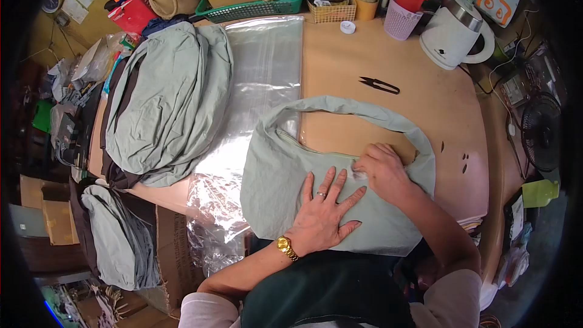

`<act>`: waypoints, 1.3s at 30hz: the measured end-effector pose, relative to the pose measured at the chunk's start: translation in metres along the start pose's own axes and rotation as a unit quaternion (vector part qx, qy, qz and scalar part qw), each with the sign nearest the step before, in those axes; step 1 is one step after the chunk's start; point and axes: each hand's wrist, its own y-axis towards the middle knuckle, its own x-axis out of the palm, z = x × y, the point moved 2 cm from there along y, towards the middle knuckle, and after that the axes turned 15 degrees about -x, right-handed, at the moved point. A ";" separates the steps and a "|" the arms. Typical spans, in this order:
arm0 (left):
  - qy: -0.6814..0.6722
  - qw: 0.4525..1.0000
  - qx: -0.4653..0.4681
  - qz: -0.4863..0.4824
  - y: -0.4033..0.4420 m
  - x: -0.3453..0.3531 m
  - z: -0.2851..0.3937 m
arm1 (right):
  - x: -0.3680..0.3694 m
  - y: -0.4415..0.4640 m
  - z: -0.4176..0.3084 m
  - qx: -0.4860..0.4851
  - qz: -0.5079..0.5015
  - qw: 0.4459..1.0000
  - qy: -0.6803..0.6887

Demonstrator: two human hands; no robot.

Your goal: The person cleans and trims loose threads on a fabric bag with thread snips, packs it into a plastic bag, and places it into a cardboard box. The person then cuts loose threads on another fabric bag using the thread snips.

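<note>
Flat on the tan table near its front edge, a pale green shoulder bag, strap arched away toward the back. On its front panel, left hand, palm down, fingers spread, with gold watch at the wrist. At the upper edge of the panel, right hand, fingers curled inward; cannot tell whether pinching the fabric. Farther back, black snips. To the left, partly under the bag, clear plastic sheeting; beyond, a heap of similar pale green fabric.
</note>
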 end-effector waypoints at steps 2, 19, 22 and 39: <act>0.013 1.000 0.001 -0.008 0.000 0.001 0.000 | 0.015 0.028 -0.003 -0.027 0.007 1.000 0.003; 0.025 0.998 -0.029 0.043 0.000 -0.001 -0.001 | 0.005 0.032 0.002 -0.059 -0.024 0.994 -0.092; 0.027 0.999 -0.008 0.038 -0.009 -0.007 -0.011 | 0.007 0.023 0.000 -0.061 -0.010 0.997 -0.050; 0.091 0.967 -0.216 0.097 -0.017 -0.035 -0.086 | -0.016 0.042 -0.009 -0.003 0.054 0.991 -0.126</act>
